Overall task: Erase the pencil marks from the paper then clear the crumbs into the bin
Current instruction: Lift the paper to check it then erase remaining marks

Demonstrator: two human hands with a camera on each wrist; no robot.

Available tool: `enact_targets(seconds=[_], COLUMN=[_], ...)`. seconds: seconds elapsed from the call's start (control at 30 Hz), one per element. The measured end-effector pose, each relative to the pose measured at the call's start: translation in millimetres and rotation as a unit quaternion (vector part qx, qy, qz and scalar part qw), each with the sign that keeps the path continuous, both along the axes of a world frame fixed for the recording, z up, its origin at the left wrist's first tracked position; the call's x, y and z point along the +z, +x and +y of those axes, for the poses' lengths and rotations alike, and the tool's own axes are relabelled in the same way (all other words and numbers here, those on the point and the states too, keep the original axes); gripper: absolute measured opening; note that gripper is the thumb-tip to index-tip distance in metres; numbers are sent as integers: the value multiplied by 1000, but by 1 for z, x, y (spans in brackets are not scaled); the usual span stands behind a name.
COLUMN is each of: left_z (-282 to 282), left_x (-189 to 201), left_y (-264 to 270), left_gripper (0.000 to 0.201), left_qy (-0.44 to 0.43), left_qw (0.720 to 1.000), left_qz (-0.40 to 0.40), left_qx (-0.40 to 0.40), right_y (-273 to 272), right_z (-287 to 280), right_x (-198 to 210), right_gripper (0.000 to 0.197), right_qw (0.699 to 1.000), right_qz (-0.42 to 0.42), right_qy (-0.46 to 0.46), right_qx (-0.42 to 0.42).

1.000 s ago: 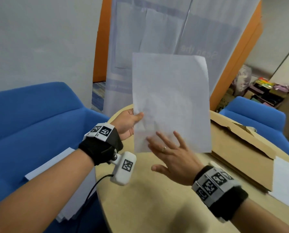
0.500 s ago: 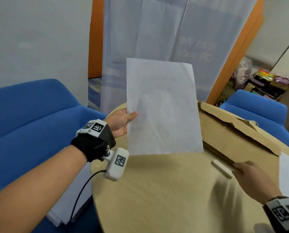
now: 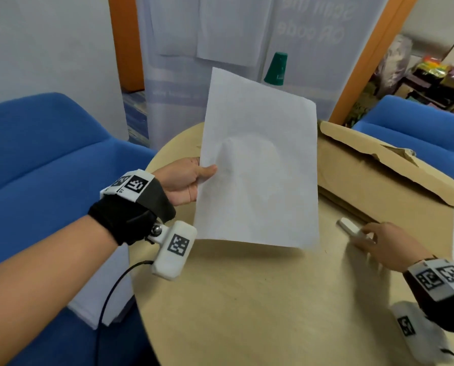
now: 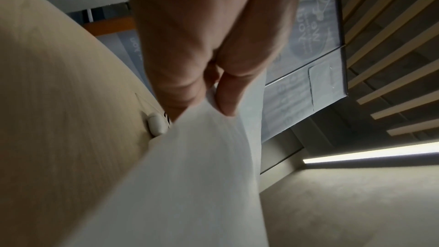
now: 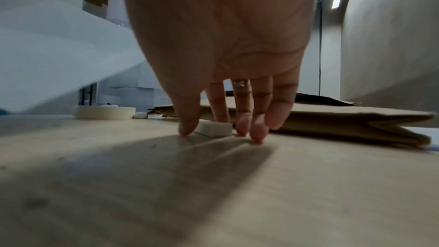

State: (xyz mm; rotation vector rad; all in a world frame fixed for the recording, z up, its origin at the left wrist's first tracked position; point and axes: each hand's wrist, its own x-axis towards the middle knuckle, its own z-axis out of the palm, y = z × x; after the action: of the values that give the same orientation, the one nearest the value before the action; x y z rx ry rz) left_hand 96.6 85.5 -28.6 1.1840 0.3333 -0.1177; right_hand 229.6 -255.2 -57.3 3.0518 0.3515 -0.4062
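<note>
**Paper held up over the table, right hand down at the eraser**

Head view: the sheet of paper (image 3: 257, 165) stands nearly upright above the round table (image 3: 247, 313), its lower edge lifted off the wood. The left hand (image 3: 183, 180) pinches the sheet at its left edge, thumb on the near face and the other fingers behind it; the left wrist view shows the same pinch, with the paper (image 4: 190, 176) bent between thumb and fingers (image 4: 228, 100). The face of the sheet turned to the camera looks blank, with only a faint shadow in its middle.

To the right of the paper, the white eraser (image 3: 351, 228) lies flat on the table. The right hand (image 3: 389, 247) reaches down to it, fingers spread and pointing at the wood. In the right wrist view the fingertips (image 5: 257, 134) touch the table on either side of the eraser (image 5: 215, 129), with one finger behind it; whether they have closed on it I cannot tell.

Just beyond the eraser lies a flattened cardboard box (image 3: 379, 180). Further behind the eraser a roll of tape (image 5: 104, 112) rests on the table. Left of the paper stands a blue sofa (image 3: 49, 167); right of it, past the box, a blue chair (image 3: 410, 125). Behind the top of the paper sits a green cone-shaped object (image 3: 276, 68).
</note>
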Motion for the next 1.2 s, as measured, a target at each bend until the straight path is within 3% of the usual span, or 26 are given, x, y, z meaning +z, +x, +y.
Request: enact_targets(seconds=[0.13, 0.27, 0.33, 0.43, 0.53, 0.6, 0.67, 0.77, 0.83, 0.97, 1.2], left_z=[-12, -40, -56, -75, -87, -91, -93, -96, -99, -101, -103], left_x=[-5, -15, -20, -29, -38, -41, -41, -38, -37, -35, -36], left_y=[-22, -37, -40, -45, -49, -49, -48, -46, -45, -47, -52], left_gripper=[26, 27, 28, 35, 41, 50, 76, 113, 108, 63, 95], left_qy=[-3, 38, 73, 137, 230, 309, 390, 456, 499, 559, 612], left_qw=[999, 992, 987, 978, 958, 933, 900, 864, 836, 782, 691], left_qz=[19, 40, 44, 38, 29, 28, 36, 40, 22, 21, 7], left_qx=[-40, -114, -132, -155, -169, -181, -192, -212, -228, -274, -386], right_y=[-10, -22, -21, -29, -68, -105, -127, -140, -141, -139, -148], right_z=[8, -12, -38, -63, -36, -4, 20, 48, 62, 74, 83], right_x=[13, 45, 61, 80, 91, 91, 76, 46, 31, 18, 9], right_gripper=[24, 29, 24, 20, 29, 26, 18, 13, 11, 27, 28], right_qw=[1000, 986, 966, 925, 871, 871, 886, 922, 935, 965, 962], right_qz=[-20, -43, -69, -80, 43, 153, 234, 240, 220, 130, 58], right_qy=[-7, 87, 162, 317, 459, 450, 393, 303, 275, 211, 200], right_qx=[-19, -139, -189, -194, -169, -126, -68, 9, 37, 92, 175])
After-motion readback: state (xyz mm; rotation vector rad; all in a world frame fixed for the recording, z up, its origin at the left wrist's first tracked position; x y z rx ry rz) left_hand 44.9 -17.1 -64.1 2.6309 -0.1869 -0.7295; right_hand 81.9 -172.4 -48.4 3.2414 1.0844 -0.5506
